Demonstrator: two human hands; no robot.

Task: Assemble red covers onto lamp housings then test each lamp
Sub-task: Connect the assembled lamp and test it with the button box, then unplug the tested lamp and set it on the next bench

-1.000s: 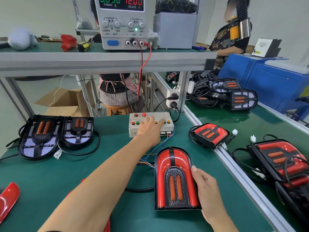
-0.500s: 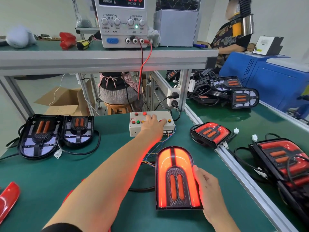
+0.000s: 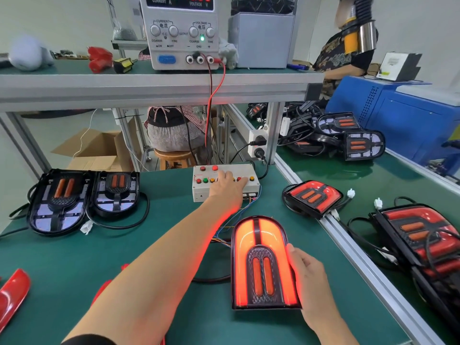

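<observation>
An assembled lamp (image 3: 262, 262) with its red cover lies on the green mat and glows bright orange-red. My right hand (image 3: 305, 272) holds its right edge, fingers curled along the side. My left hand (image 3: 227, 186) reaches forward onto the white button box (image 3: 249, 170), its fingers pressing on the row of coloured buttons. Two uncovered black housings (image 3: 58, 200) (image 3: 117, 192) lie at the left. A loose red cover (image 3: 12, 295) sits at the near left edge.
A power supply (image 3: 180, 31) stands on the shelf above, with red and black leads running down. Finished red lamps (image 3: 312, 197) (image 3: 420, 235) lie on the conveyor at right, beyond an aluminium rail (image 3: 361, 257). More housings (image 3: 363, 145) are piled farther back. People sit behind and at the right.
The lamp went from unlit to glowing, and now shines brighter. My left hand stayed on the button box; my right hand kept its hold on the lamp's edge.
</observation>
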